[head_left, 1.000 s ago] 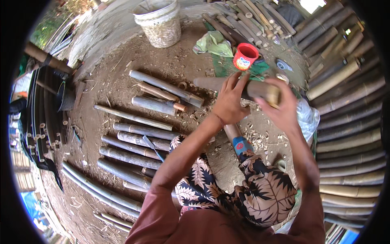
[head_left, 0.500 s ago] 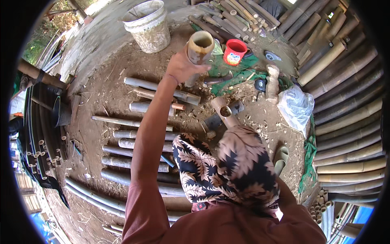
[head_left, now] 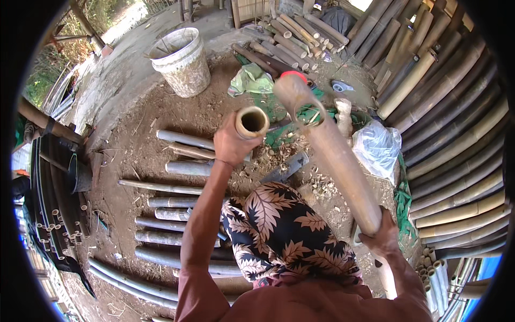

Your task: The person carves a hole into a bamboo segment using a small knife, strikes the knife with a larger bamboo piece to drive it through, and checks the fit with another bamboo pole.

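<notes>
My left hand (head_left: 228, 142) is closed round a short bamboo tube (head_left: 252, 122) held up in front of me, its round mouth facing up. At the right, my right hand (head_left: 382, 235) grips the lower end of a long, pale bamboo tube (head_left: 346, 169). That tube slants up and away to the left, with an oval opening cut in its side near the far end. The two tubes are apart. Below them, a flat greyish piece (head_left: 287, 166) whose kind I cannot make out lies among chips beyond my patterned-cloth-covered knees.
Bamboo lengths (head_left: 166, 236) lie in a row on the dirt at left. A dirty white bucket (head_left: 185, 67) stands beyond. A red container (head_left: 294, 75) is mostly hidden behind the long tube. Right are a clear plastic bag (head_left: 377, 147) and stacked bamboo poles (head_left: 456, 134).
My left hand has brought the short tube down and nearer. My right hand has come into view, lifting the long tube from beside my knees; it now covers most of the red container.
</notes>
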{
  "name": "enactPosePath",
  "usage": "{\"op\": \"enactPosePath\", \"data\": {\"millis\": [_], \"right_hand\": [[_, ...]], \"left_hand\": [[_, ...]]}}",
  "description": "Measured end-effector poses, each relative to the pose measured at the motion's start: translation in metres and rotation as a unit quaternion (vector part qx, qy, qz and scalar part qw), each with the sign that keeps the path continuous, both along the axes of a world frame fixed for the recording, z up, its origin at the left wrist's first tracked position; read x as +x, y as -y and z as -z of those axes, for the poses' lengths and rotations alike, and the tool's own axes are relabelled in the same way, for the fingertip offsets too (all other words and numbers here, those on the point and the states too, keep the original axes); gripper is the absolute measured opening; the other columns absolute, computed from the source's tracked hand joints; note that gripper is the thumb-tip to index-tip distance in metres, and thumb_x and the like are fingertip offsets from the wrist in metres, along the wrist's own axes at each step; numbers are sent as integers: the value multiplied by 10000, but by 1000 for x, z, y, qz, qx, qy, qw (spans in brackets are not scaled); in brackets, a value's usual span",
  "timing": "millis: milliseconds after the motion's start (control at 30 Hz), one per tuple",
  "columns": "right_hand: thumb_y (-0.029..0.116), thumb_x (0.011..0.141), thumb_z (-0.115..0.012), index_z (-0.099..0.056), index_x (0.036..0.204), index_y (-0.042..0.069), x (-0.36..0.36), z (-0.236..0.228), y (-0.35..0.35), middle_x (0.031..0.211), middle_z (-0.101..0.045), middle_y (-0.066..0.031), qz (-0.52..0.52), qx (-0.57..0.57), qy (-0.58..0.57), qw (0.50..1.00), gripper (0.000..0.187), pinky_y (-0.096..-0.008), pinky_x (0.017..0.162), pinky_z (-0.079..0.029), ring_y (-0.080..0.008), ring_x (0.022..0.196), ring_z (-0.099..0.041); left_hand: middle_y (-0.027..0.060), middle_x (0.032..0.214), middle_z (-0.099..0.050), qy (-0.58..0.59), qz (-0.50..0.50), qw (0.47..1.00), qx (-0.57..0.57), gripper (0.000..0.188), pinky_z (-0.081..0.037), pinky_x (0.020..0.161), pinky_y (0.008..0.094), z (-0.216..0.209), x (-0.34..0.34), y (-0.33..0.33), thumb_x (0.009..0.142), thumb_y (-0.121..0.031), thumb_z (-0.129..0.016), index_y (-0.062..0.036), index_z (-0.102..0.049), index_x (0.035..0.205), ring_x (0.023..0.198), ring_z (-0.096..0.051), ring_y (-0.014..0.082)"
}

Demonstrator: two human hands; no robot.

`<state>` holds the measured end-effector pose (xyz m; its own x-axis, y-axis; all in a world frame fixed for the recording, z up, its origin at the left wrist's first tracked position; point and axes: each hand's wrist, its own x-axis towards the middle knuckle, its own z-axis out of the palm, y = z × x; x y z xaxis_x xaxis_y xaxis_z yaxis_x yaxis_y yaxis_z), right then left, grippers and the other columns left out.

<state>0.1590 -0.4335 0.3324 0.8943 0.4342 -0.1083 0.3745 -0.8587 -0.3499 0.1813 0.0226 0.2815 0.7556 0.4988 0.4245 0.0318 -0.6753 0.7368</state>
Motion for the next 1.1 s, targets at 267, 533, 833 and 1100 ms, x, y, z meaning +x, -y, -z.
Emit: {"op": "enactPosePath", "data": {"millis": [267,533,833,1100], "right_hand": [[277,585,-839,-377,1312,-100,-29,-90,-11,1105,-617,-263,-121,121,-136,976,941,-421,883,-531,-347,977,-661],[277,588,-839,-411,1279,-59,-46,-69,-32,1080,-613,-255,-84,89,-102,987,880,-442,836,-536,-389,966,-660],[258,597,-838,-404,1268,-47,-28,-67,-44,1003,-636,-255,-119,89,-64,987,855,-450,824,-536,-399,921,-669],[314,603,-839,-380,1294,-44,-12,-69,-80,1050,-628,-252,-116,4,-67,991,904,-429,862,-523,-394,974,-655]], "left_hand": [[108,1068,-663,-31,-26,999,28,630,-532,810,434,0,11,26,602,-366,-838,-115,-606,1132,955,-650,331],[149,1103,-649,-26,-22,999,2,644,-521,813,457,-1,10,24,628,-347,-837,-104,-580,1166,966,-631,370],[162,1074,-662,-34,-23,999,-8,701,-517,803,470,-1,20,21,588,-368,-850,-104,-557,1168,967,-634,366],[194,1111,-650,-65,-18,996,58,787,-497,910,448,-4,28,-10,653,-357,-815,-116,-487,1326,1050,-615,373]]}}
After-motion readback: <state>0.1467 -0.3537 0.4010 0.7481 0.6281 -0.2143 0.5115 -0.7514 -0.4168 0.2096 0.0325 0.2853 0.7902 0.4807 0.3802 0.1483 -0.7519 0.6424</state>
